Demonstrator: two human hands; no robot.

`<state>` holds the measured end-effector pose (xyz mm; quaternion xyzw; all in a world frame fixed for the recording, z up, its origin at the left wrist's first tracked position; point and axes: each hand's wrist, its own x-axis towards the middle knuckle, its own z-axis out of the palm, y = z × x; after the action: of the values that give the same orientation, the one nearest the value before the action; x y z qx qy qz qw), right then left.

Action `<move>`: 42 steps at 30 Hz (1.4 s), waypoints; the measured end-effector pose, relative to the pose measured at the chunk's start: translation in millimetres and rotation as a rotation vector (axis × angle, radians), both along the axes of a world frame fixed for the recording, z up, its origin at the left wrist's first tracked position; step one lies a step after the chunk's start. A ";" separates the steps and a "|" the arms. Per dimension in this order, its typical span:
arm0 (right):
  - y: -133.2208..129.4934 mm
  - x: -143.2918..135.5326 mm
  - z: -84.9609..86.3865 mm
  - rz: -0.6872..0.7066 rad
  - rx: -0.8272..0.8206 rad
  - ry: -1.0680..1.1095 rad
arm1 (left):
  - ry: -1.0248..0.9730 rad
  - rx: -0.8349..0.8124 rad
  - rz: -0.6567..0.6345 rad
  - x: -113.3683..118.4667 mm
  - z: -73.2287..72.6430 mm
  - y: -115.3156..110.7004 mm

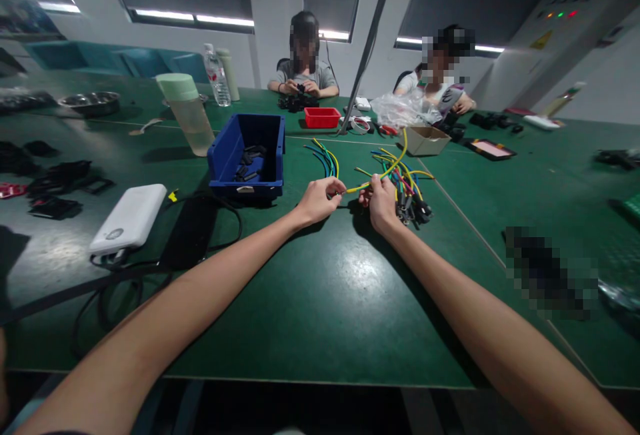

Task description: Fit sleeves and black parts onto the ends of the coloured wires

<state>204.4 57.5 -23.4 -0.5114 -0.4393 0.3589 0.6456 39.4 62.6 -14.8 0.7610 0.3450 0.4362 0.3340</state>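
A yellow-green wire point(399, 163) arches up between my hands over the green table point(320, 308). My left hand point(321, 200) pinches its left end. Farther along, the wire is held by the closed fingers of my right hand point(381, 203). Several blue, green and yellow wires point(327, 156) lie just beyond my left hand. Beside my right hand is a pile of colored wires with black ends point(414, 207). To the left stands a blue bin point(247, 188) with small black parts inside.
A white power bank point(129, 219) with cables and a dark phone point(191, 232) lie at left, below a green-lidded bottle point(186, 115). A red tray point(322, 117) and cardboard box point(425, 142) stand farther back. Two people sit across the table. A metal pole point(367, 55) rises mid-table.
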 end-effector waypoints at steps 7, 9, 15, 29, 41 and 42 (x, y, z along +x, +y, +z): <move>-1.1 -0.9 0.6 0.002 0.004 -0.032 | -0.048 -0.042 0.042 -2.7 1.5 -0.2; -1.3 -0.9 0.5 0.005 0.008 -0.037 | -0.031 -0.051 0.065 -2.9 2.8 -1.1; 0.2 0.4 -1.2 -0.012 0.031 -0.027 | -0.007 -0.069 0.113 -3.8 5.8 -1.7; -1.0 -0.6 1.8 -0.015 0.014 0.017 | 0.073 0.043 0.093 -2.3 8.2 -3.6; -3.3 -2.1 6.7 -0.013 -0.021 0.056 | 0.192 0.182 0.160 1.7 10.5 -10.4; -3.6 -2.4 7.0 -0.015 -0.023 0.056 | 0.198 0.178 0.162 1.6 10.9 -10.5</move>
<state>202.1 53.9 -16.4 -0.5117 -0.4130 0.3731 0.6545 41.0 52.1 -4.0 0.7965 0.3966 0.4135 0.1930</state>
